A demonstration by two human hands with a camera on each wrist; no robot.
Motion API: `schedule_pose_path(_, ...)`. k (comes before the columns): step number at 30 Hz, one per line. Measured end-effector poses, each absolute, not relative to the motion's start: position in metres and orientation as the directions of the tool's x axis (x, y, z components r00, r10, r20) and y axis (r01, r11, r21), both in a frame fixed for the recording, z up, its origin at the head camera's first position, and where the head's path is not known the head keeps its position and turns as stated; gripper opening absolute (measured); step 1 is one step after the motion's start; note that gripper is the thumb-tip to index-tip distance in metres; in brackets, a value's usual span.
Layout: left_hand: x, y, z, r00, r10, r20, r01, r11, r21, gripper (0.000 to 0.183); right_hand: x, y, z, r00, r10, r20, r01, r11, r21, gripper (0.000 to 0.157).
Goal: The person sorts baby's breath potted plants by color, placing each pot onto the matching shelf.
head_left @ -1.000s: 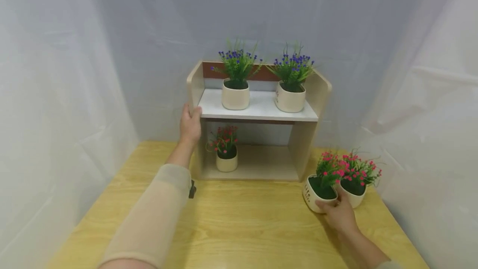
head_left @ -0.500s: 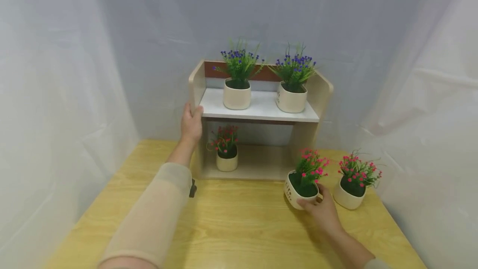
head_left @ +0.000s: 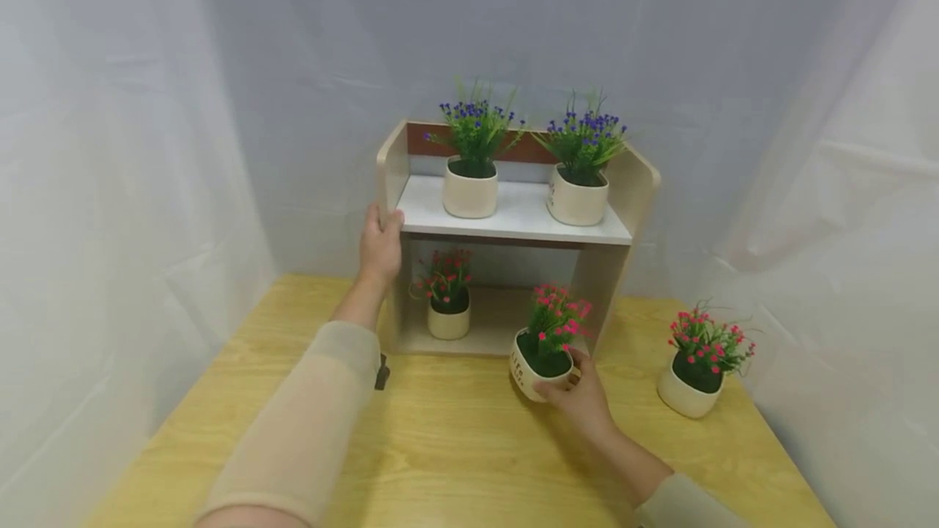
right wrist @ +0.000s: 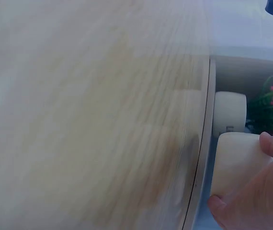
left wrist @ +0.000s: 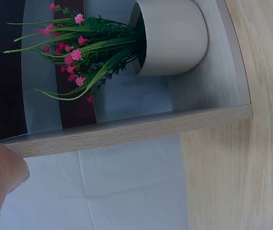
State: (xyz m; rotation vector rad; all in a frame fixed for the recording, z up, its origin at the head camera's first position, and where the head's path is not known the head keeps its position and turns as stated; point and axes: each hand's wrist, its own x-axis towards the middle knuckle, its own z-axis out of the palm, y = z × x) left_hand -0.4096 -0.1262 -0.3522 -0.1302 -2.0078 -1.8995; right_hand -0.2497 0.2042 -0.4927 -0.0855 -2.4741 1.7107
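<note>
My left hand grips the left side panel of a two-tier wooden shelf, thumb on its front edge. My right hand holds a cream flowerpot with pink flowers by its right side, tilted, in front of the lower tier. Lettering shows on that pot's front. In the right wrist view the fingers and thumb clasp the pot. Another pink-flowered pot stands at the left of the lower tier; the left wrist view shows this pot close, sideways in the picture.
Two pots with purple flowers, a left one and a right one, stand on the white upper tier. One more pink-flowered pot sits on the wooden table at the right. Pale sheeting hangs behind and at both sides.
My right hand has carried the pink-flowered pot leftward, away from the other pot at the right, to the front of the lower tier. The left hand keeps its grip on the side panel.
</note>
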Motion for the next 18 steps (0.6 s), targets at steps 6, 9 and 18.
schedule_pose_path(6,-0.41,-0.127,-0.353,-0.926,-0.188,0.328,0.315,0.096,0.944,0.053,-0.277,0.181,-0.496,-0.981,0.158,0.114,-0.048,0.372,-0.927,0.088)
schedule_pose_path(9,-0.411,-0.127,-0.353,-0.925,-0.185,0.331,0.319,0.091,0.943,0.052,-0.291,0.174,-0.5,-0.975,0.182,0.124,-0.047,0.376,-0.926,0.088)
schedule_pose_path(18,-0.409,-0.126,-0.353,-0.928,-0.179,0.327,0.319,0.068,0.945,0.055,-0.318,0.163,-0.512,-0.957,0.236,0.166,-0.047,0.439,-0.897,0.081)
